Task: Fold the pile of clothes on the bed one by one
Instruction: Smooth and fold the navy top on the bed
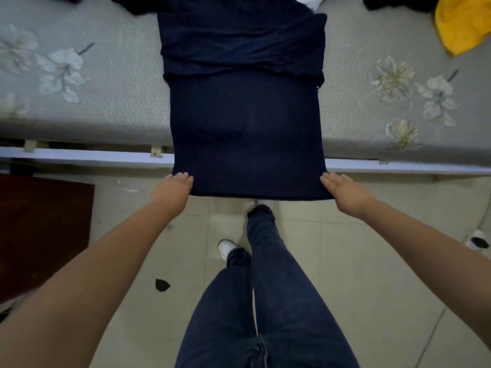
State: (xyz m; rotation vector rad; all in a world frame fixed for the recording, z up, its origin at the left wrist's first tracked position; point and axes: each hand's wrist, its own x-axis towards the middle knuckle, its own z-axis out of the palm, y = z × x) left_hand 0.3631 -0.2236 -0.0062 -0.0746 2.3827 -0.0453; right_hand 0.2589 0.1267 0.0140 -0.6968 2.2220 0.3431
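A navy blue garment (pixel 245 123) lies lengthwise on the grey floral bed (pixel 106 83), its sides folded in, and its near end hangs out past the bed's edge. My left hand (pixel 174 185) grips the near left corner of that hem. My right hand (pixel 338 188) grips the near right corner. Between the two hands the hem is stretched flat, held above the floor. The garment's far end runs under a fold of the same dark cloth near the top of the view.
A yellow garment (pixel 462 25) lies at the back right of the bed, dark clothes (pixel 398 2) beside it and more dark cloth (pixel 127 4) at the back left. The white bed frame edge (pixel 93 156) runs across. A dark red wooden board (pixel 42 232) stands left on the tiled floor.
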